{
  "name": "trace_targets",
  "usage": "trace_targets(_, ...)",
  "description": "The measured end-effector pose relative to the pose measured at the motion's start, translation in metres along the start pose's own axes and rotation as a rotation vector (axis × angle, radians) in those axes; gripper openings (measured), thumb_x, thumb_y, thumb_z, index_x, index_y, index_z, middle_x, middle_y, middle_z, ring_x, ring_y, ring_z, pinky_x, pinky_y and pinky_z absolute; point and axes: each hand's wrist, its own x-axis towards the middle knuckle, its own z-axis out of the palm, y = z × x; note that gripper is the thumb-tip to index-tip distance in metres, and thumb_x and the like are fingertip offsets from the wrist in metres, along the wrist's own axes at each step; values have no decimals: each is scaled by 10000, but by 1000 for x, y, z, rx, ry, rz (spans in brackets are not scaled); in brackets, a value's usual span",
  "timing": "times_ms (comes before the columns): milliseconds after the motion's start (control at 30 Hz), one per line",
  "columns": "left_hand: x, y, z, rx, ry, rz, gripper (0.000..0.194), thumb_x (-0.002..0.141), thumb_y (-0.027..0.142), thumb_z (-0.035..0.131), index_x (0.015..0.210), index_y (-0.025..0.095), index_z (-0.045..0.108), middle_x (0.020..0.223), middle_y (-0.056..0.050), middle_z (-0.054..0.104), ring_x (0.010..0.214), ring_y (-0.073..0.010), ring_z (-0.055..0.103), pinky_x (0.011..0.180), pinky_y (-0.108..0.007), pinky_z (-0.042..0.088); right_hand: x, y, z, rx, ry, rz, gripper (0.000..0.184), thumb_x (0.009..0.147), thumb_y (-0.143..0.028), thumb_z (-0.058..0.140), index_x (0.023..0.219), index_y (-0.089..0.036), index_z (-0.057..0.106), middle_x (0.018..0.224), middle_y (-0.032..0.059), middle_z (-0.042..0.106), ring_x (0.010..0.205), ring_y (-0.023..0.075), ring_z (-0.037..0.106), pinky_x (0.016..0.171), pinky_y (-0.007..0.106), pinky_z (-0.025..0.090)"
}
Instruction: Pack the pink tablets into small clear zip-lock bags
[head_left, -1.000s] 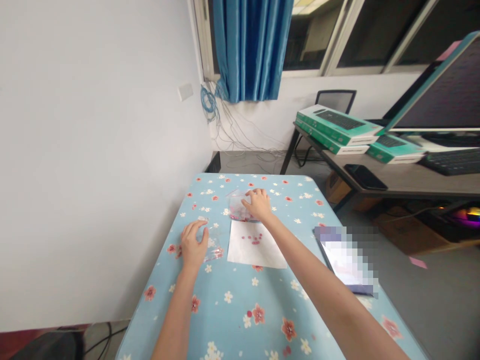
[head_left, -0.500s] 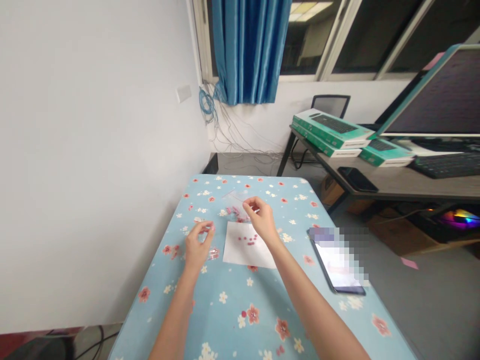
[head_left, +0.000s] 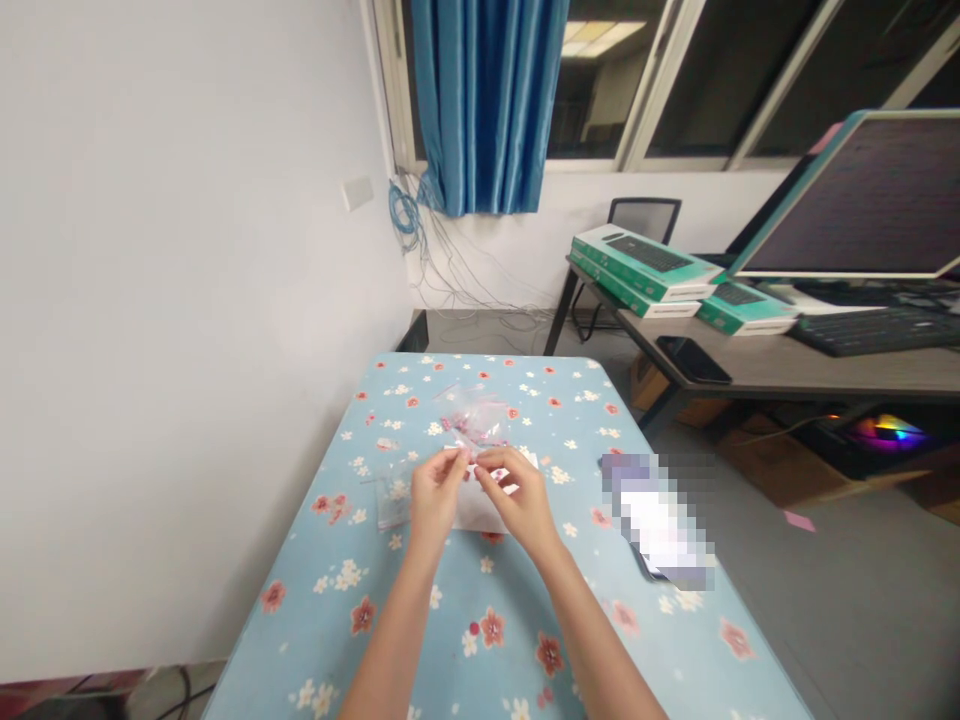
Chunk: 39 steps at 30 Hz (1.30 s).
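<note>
My left hand [head_left: 435,492] and my right hand [head_left: 520,497] meet over a white sheet of paper [head_left: 476,512], fingertips almost touching. Each hand is closed in a pinch; what sits between the fingers is too small to make out. A faint, pale, see-through strip shows just above the fingertips. Behind them lies a clear plastic bag [head_left: 484,418] with small pinkish-red pieces in and around it. Beside my left hand is a second clear plastic packet [head_left: 391,500]. My hands hide most of the pieces on the paper.
The floral blue tablecloth [head_left: 450,660] covers the table, with a small red dot-like piece [head_left: 474,629] near the front. A phone [head_left: 654,570], partly blurred, lies at the right. A desk with keyboard boxes [head_left: 645,265], a black phone [head_left: 694,360] and a monitor stands beyond.
My right hand has come back from beside the clear bag toward me. My left hand has moved right, so both now meet above the paper. The view has shifted slightly.
</note>
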Motion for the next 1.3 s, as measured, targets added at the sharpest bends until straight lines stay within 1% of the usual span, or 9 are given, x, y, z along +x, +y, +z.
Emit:
trace_targets(233,1,-11,-8,85,-62,50,246,735,391,637,749,151,688,685,-33,684,639,-148,605,641,-254,474,2,-5,-3,-48,-49,46,148,844,-338,581,872,-213,655,879,48,658,727,155,619,564,244,485)
trace_targets(433,1,-8,-17,94,-165,45,258,723,411,657,687,155,670,657,-31,677,630,-150,606,662,-263,472,3,-11,-7,-38,-129,57,168,860,-355,566,875,-229,675,826,29,671,699,149,619,569,244,484)
trace_targets(500,0,-6,-20,96,-202,44,277,729,430,654,676,158,659,643,-27,665,633,-152,604,669,-265,473,2,-13,-9,-43,-150,33,173,865,-353,559,867,-229,679,883,42,667,745,157,621,576,245,489)
trace_targets(567,-1,-4,-22,112,-229,60,291,746,440,640,664,160,645,628,-19,647,636,-149,597,669,-261,468,2,-14,-9,-61,-148,6,189,877,-342,538,842,-225,682,1022,67,639,842,171,619,603,251,500)
trace_targets(667,-2,-4,-24,187,-249,110,288,790,426,598,673,165,639,626,-9,632,635,-141,580,672,-252,449,0,-13,-8,-145,-100,-62,188,886,-301,518,817,-223,674,1160,78,569,956,189,588,748,306,504)
trace_targets(767,-5,-4,-23,309,-227,171,265,822,397,559,704,176,644,668,-12,641,670,-150,578,689,-256,432,-2,-12,-4,-282,-10,-129,150,869,-271,534,799,-223,658,1147,79,556,1016,214,547,889,375,442)
trace_targets(867,-7,-2,-19,431,-175,256,263,848,382,516,718,188,637,705,-21,641,708,-166,577,704,-269,423,-4,-10,1,-402,74,-129,137,856,-273,540,795,-226,653,1127,85,558,1048,244,512,892,401,419)
trace_targets(1000,-10,1,-14,568,-162,358,266,876,358,471,742,199,637,737,-32,649,738,-178,569,718,-287,416,-5,-10,5,-491,148,-106,142,847,-269,542,775,-225,656,1129,82,559,1034,257,495,892,421,394)
trace_targets(1300,-15,12,-9,743,-108,447,216,873,253,481,720,204,627,686,-17,638,702,-181,550,689,-298,378,-6,-19,8,-517,240,-87,126,825,-242,569,728,-225,647,1108,78,572,1053,265,476,903,419,365)
